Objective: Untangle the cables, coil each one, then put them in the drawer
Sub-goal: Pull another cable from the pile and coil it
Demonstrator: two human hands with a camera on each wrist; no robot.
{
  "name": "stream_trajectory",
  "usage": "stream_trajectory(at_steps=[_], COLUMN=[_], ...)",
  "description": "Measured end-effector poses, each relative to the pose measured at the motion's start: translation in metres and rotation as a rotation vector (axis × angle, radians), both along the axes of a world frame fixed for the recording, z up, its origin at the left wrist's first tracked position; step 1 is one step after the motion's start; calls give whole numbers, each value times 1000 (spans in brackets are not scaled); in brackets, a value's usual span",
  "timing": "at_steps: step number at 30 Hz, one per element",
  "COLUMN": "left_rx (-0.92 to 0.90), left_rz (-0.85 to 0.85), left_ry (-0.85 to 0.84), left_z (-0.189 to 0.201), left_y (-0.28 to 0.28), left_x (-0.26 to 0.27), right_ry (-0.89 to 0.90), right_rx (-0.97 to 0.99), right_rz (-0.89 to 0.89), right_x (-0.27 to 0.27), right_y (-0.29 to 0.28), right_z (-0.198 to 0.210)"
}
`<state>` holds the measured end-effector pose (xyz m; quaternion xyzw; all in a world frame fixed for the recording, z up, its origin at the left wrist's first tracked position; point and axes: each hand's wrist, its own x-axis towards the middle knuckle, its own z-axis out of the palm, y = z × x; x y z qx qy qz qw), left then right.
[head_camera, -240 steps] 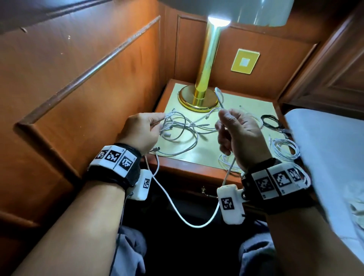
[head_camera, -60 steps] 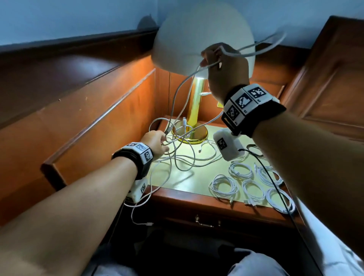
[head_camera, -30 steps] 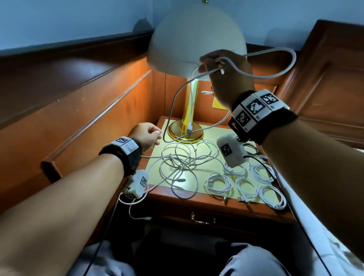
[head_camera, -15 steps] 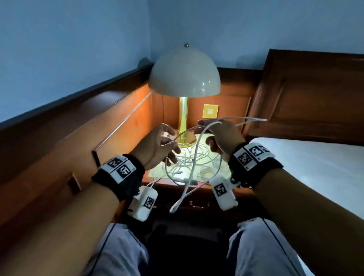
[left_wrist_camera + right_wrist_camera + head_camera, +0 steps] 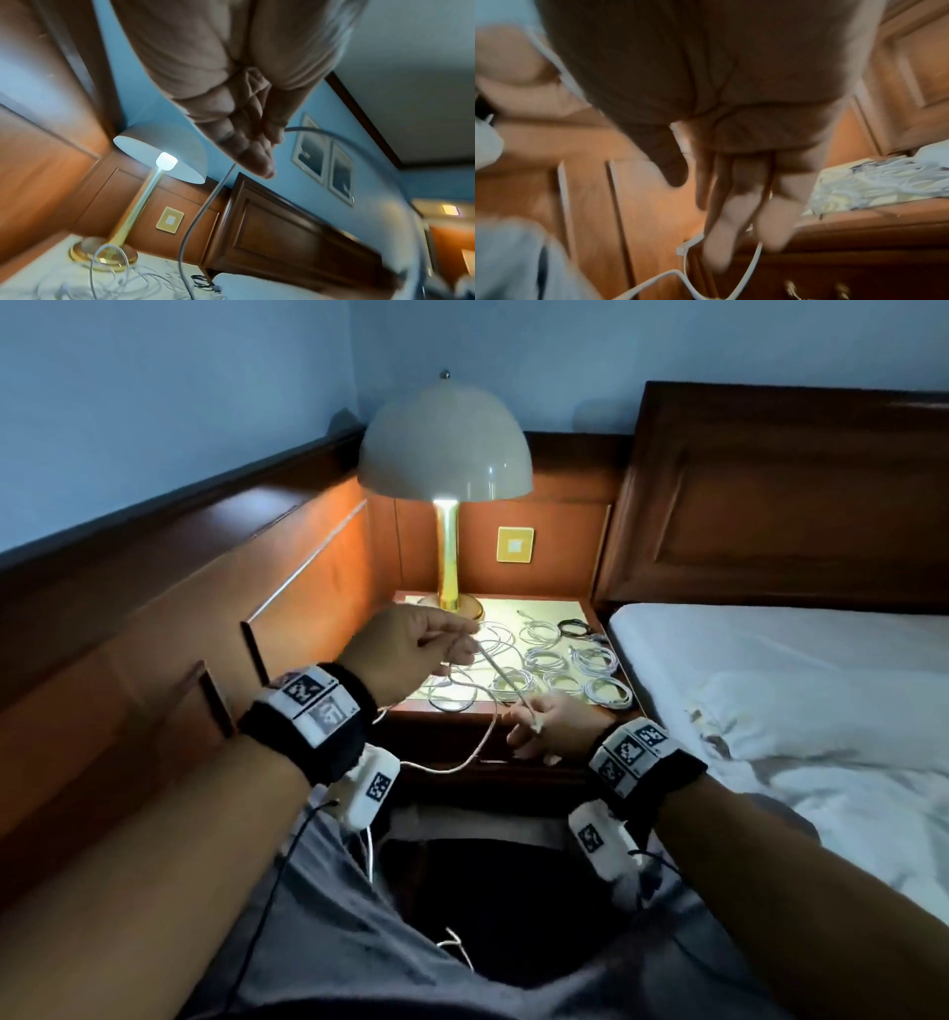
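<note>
Cable in hand: we are watching a white cable (image 5: pixel 506 683) running taut and slanted between the two hands, in the air in front of the nightstand (image 5: pixel 462 719); a slack loop of it is hanging down below the nightstand's front edge.
Left hand: the left hand (image 5: pixel 405 654) is pinching the upper part of the cable between thumb and fingertips, with the other fingers curled in loosely.
Right hand: the right hand (image 5: pixel 552 729) is holding the lower end near the connector, just in front of the drawer (image 5: pixel 534 765); the right wrist view is blurring, so we cannot tell exactly how its fingers (image 5: pixel 721 239) are closing.
Loose cables: a tangle of white cables (image 5: pixel 464 670) is lying on the nightstand's left part, beside the lamp base.
Coiled cables: several white coils (image 5: pixel 575 670) are sitting in rows on the right part, with one black coil (image 5: pixel 572 626) at the back.
Drawer: it is looking closed under the top.
Surroundings: a lit lamp (image 5: pixel 445 454) is standing at the back left of the nightstand; a bed (image 5: pixel 801 690) is lying just beside it on the right.
</note>
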<state>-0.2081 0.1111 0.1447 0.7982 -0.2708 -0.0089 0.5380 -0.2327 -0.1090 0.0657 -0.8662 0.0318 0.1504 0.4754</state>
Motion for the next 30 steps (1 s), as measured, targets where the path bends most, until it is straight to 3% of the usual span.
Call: stream_trajectory(at_steps=[2, 5, 8, 10, 12, 17, 19, 21, 23, 25, 27, 30], left_rx=[97, 345, 410, 376, 303, 100, 110, 162, 174, 157, 148, 127], left_rz=[35, 19, -88, -149, -167, -65, -33, -42, -75, -55, 19, 72], left_ry=[-161, -458, -531, -470, -306, -107, -127, -246, -327, -349, -289, -55], left_z=[-13, -38, -66, -85, -103, -137, -138, -137, -139, -143, -149, -154], left_y=[-11, -25, -33, -35, -37, -41, -40, -39, -41, -45, -47, -41], left_x=[6, 17, 29, 36, 42, 56, 62, 68, 70, 70, 75, 92], right_ry=[-100, 104, 208, 207, 241, 208, 237, 247, 202, 173, 233, 212], right_rx=[232, 618, 762, 825, 882, 1068, 1033, 861, 715, 706, 886, 1162], right_rz=[-61, 0, 27, -51, -148, -194, -65, 81, 120, 112, 61, -155], right_x=[-3, -11, -16, -16, -15, 5, 11, 14, 16, 17, 18, 26], right_y=[-4, -8, -27, -43, -53, -69, -73, -66, -51, -35, -30, -54], right_z=[17, 24, 2, -21, -37, -40, -42, -50, -59, -63, -58, -41])
